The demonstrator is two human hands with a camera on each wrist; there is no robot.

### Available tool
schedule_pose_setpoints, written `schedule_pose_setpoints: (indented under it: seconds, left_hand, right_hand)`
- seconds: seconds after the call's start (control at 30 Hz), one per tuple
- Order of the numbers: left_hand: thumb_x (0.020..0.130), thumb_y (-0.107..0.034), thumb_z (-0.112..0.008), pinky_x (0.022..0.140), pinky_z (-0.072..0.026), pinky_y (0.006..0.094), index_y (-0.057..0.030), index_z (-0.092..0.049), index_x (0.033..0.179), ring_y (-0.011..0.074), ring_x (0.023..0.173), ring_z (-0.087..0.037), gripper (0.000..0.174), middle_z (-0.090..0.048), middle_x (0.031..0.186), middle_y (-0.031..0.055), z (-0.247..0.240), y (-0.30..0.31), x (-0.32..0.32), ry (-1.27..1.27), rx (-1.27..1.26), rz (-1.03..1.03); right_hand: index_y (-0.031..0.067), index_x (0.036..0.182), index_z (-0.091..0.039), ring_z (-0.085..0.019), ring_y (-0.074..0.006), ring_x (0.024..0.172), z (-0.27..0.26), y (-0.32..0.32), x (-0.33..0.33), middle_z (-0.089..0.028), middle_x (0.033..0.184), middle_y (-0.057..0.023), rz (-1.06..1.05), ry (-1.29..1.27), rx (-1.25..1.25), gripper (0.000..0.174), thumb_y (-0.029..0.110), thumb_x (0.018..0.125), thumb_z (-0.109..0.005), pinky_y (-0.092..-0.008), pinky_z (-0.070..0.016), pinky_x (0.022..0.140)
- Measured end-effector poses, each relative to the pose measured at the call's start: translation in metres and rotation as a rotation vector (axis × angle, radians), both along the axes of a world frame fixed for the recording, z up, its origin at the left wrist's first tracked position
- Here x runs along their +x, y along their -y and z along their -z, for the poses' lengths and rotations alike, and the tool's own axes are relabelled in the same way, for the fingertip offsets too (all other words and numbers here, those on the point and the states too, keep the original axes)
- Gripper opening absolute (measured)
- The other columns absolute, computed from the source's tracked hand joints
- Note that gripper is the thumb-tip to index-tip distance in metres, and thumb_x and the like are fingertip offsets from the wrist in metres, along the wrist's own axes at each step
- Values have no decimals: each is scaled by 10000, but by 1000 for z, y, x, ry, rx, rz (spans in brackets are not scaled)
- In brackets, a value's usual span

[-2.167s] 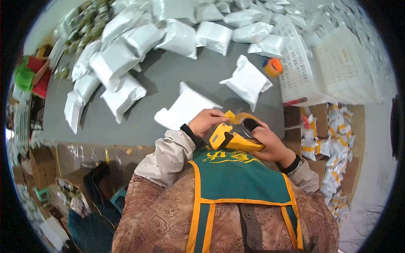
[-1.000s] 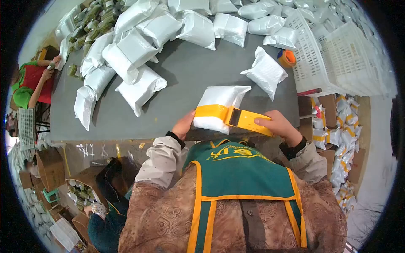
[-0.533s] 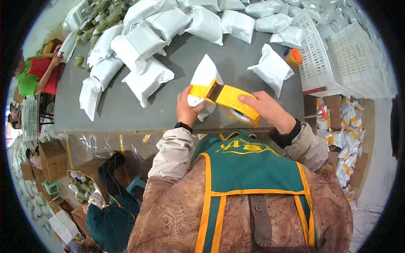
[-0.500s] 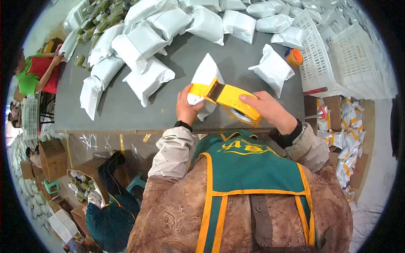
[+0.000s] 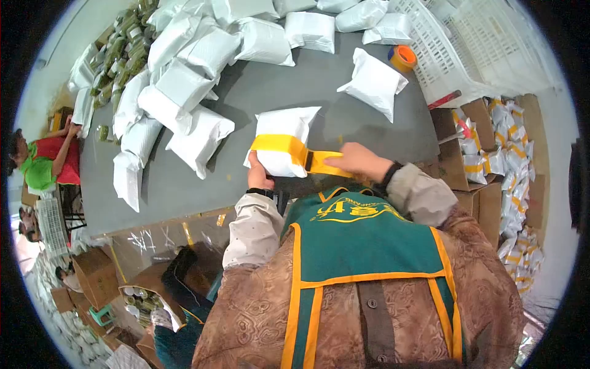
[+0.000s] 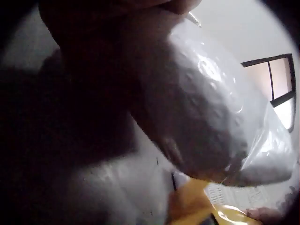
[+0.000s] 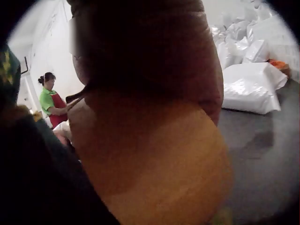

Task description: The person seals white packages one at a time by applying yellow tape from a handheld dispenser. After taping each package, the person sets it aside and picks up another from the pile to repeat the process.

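Observation:
A white plastic mailer parcel lies near the front edge of the table, with a band of yellow packing tape across it. My left hand grips its near left side; in the left wrist view the bulging parcel fills the middle. At the parcel's right side, my right hand grips a yellow tape dispenser, whose front end meets the tape band. The right wrist view has the dispenser's broad round side below the dark fingers.
White parcels are heaped across the table's back and left. A single parcel and an orange tape roll lie right, beside a white plastic crate. Taped parcels fill boxes at right. Another person works at the far left.
At first my left hand was at the dispenser's tape end. The parcel stood tilted half a second ago and now lies flatter; the dispenser has moved lower, to its right side.

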State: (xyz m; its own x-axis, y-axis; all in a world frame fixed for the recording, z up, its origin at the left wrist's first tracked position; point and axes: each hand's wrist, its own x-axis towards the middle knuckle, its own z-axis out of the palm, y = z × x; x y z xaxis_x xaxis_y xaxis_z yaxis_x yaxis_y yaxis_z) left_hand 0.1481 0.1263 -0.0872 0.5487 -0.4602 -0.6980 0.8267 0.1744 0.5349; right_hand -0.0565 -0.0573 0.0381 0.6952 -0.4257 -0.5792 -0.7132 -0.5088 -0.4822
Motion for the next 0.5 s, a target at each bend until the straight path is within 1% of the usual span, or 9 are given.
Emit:
schedule_pose_setpoints:
  seconds: [0.07,0.1,0.13,0.2,0.27,0.3,0.37,0.47,0.5]
  left_hand:
    - [931,-471,-467,747,-529,357,-117,-544,1217,223,928,-647,462,-650,1040,47,13,0,22,-390,-382,320]
    - [923,-447,-472,690,-519,332,-145,-547,1191,212,897,-639,411,-643,1012,41,8,-1,18,-328,-366,273]
    - [915,-423,-476,634,-509,307,-173,-551,1164,201,866,-631,361,-636,984,34,-29,4,7,-267,-348,227]
    - [915,-440,-461,550,-511,309,-139,-533,1174,218,867,-624,404,-619,1044,98,-72,14,-14,1,-268,108]
    - [902,-437,-506,595,-555,341,-92,-476,1289,281,886,-617,520,-579,1120,174,1,-10,18,-364,-750,308]
    - [884,-450,-534,638,-561,329,-78,-436,1347,315,929,-607,601,-557,1161,203,15,-21,19,-331,-690,207]
    - [956,-525,-376,726,-555,389,-141,-548,1214,266,969,-627,493,-630,1145,92,-7,-27,21,-511,-806,133]
    - [974,-525,-348,880,-517,454,-137,-475,1321,280,1102,-587,535,-576,1260,99,-106,-13,-6,-39,-518,-14]
    - [976,-522,-369,980,-456,473,-117,-390,1399,287,1169,-556,586,-527,1336,88,-95,-12,-9,-4,-540,12]
  right_hand:
    - [-38,721,-677,-644,-401,694,-9,-21,19,-649,712,-236,-192,47,-187,644,597,755,-580,-471,-506,637]
    - [-28,727,-683,-646,-405,709,-13,-34,24,-651,719,-233,-285,68,-273,622,584,758,-576,-476,-508,649]
    - [-2,724,-693,-653,-379,698,-18,-39,29,-652,703,-208,-322,38,-294,578,563,765,-577,-466,-515,646]
    - [-5,727,-688,-655,-375,701,-19,-30,27,-653,708,-208,-266,46,-310,621,603,763,-571,-461,-516,638]
    - [-10,732,-687,-645,-376,668,-23,-18,15,-640,661,-191,-169,105,-385,627,606,776,-576,-458,-515,641]
    - [-10,795,-688,-644,-378,730,-24,-8,10,-648,726,-202,-155,100,-404,595,576,783,-589,-456,-512,675]
    - [-11,923,-691,-643,-382,853,-23,10,-4,-666,856,-224,-115,81,-437,548,517,797,-614,-451,-506,742]
    - [-16,1254,-515,-568,-335,1085,-15,21,-13,-602,1136,-232,-69,376,-708,617,407,828,-657,-413,-448,908]
    - [-9,1313,-415,-528,-314,1129,-33,14,-3,-565,1192,-211,172,457,-225,654,374,841,-657,-402,-414,949]
